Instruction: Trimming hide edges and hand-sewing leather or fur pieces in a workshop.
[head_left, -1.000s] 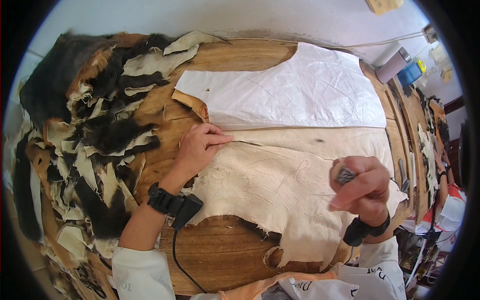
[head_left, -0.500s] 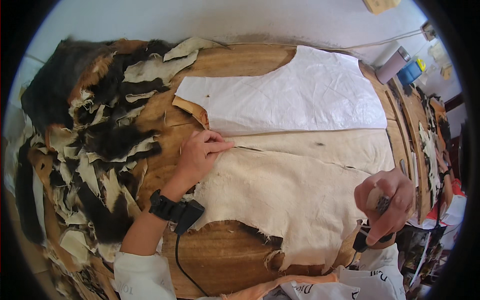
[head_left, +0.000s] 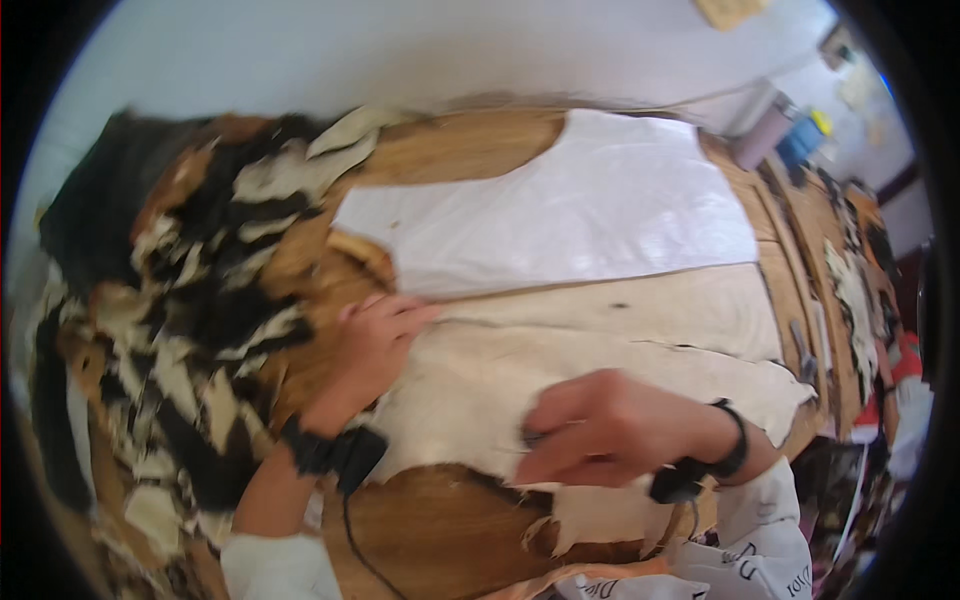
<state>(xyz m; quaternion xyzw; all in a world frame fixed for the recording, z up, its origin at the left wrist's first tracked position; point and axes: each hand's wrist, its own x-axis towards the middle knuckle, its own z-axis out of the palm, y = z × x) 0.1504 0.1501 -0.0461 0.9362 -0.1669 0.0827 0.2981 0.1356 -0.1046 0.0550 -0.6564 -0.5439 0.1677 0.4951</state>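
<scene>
A cream hide (head_left: 500, 390) lies spread on the wooden table, with a long slit running across it from left to right. My left hand (head_left: 375, 345) is at the hide's left end, its fingers together and gripping the edge beside the start of the slit. Over the hide's lower part, my right hand (head_left: 615, 430) is closed and blurred by motion. A small dark bit shows at its fingers, but most of what it holds is hidden. A white pattern sheet (head_left: 560, 210) lies along the far side of the slit.
Dark fur scraps (head_left: 220, 300) pile up on the left of the wooden table (head_left: 420, 520). Wooden strips (head_left: 800, 270) run along its right side. At the far right stand a pinkish flask (head_left: 762, 138) and a blue container (head_left: 800, 142). A cord (head_left: 355, 555) crosses the near side.
My right hand has swung left from the hide's right end to over its lower middle. My left hand keeps its place on the hide. The whole view has shifted slightly.
</scene>
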